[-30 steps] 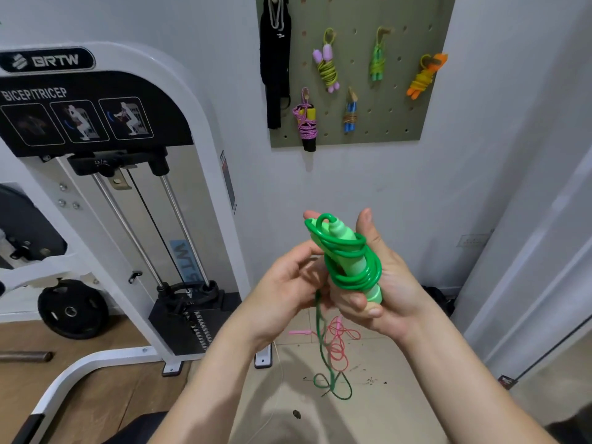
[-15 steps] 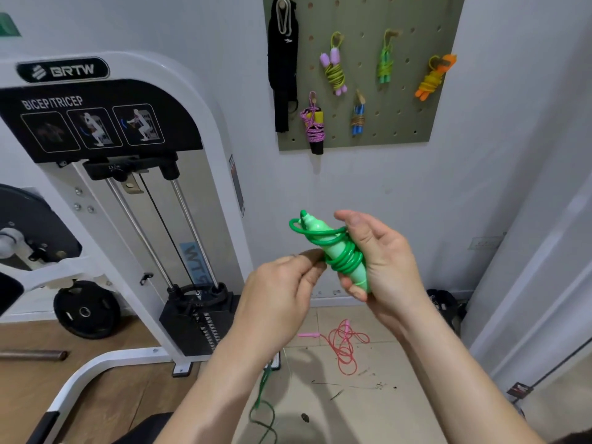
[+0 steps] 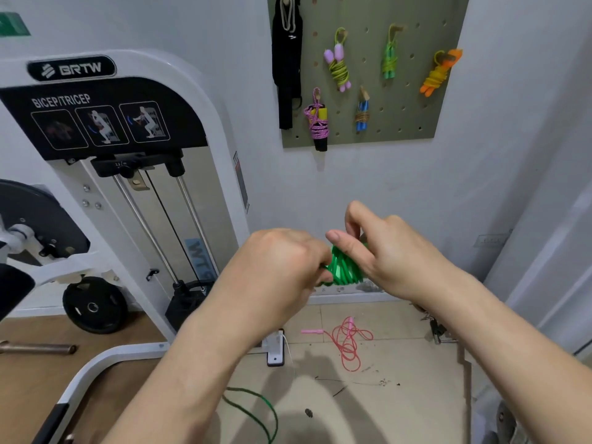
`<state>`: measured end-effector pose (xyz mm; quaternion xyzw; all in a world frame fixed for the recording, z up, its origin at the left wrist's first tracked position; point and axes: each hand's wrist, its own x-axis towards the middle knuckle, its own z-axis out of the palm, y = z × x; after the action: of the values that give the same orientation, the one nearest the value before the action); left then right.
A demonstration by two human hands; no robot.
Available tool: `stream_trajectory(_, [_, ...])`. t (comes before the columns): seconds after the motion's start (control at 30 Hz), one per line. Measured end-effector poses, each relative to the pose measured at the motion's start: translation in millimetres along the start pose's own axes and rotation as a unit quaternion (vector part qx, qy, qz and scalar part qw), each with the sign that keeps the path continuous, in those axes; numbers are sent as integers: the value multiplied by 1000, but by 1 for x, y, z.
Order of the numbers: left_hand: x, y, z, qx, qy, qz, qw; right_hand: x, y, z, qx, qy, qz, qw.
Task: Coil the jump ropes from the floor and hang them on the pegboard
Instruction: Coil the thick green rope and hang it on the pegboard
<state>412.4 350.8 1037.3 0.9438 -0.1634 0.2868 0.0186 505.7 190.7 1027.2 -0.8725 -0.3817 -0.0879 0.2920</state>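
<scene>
The weight machine [image 3: 224, 161] reads "BRTW" on its badge [image 3: 71, 68] and "BICEP/TRICEP" on its black panel [image 3: 102, 123] (white lettering).

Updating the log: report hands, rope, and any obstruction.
Both busy: right hand holds green rope coil, left hand grips its cord. Loose tail below, not hung yet. One pink rope on floor. Nothing blocks pegboard.

A pale wall [image 3: 368, 187] fills the back, evenly lit. On the left stands a white weight machine [image 3: 221, 155] marked BRTW and BICEP/TRICEP, with its black weight stack [image 3: 184, 304] low down. A black weight plate [image 3: 93, 307] stands on edge beside it. A metal bar [image 3: 35, 348] lies on the wood-look flooring [image 3: 28, 389]. Dusty beige floor tiles [image 3: 410, 357] run to a white skirting [image 3: 346, 298]. A wall socket [image 3: 491, 241] sits at the right.
</scene>
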Motion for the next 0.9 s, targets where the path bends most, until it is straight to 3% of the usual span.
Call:
stream_trajectory(0.23, [15, -10, -23, -204, -69, -112, 970, -9, -14, -17, 38, -72, -105, 991])
stream_trajectory(0.33, [18, -8, -22, -348, -163, -165, 908, -8, -16, -22, 103, -97, -99, 985])
stream_trajectory(0.43, [17, -8, -15, -515, -122, -217, 820, -2, -13, -21, 223, -52, -48, 972])
stream_trajectory(0.5, [15, -7, -10, -550, -94, -239, 795, 3, -10, -17, 222, -2, -14, 975])
stream_trajectory(0.57, [12, 0, -3, -548, -66, -264, 791, 9, -7, -13, 237, 55, 26, 970])
stream_trajectory(0.63, [11, 7, 5, -551, 2, -307, 776, 13, -7, -10, 294, 133, 75, 944])
stream_trajectory(0.7, [11, 11, 13, -561, 106, -351, 742, 10, -9, -6, 438, 168, 138, 872])
stream_trajectory(0.77, [12, 15, 21, -541, 197, -383, 723, -1, -15, 5, 558, 97, 202, 799])
stream_trajectory(0.83, [12, 26, 29, -511, 245, -406, 717, -14, -26, 26, 592, 33, 225, 773])
stream_trajectory(0.9, [11, 37, 35, -503, 257, -418, 712, -19, -37, 43, 611, 57, 229, 756])
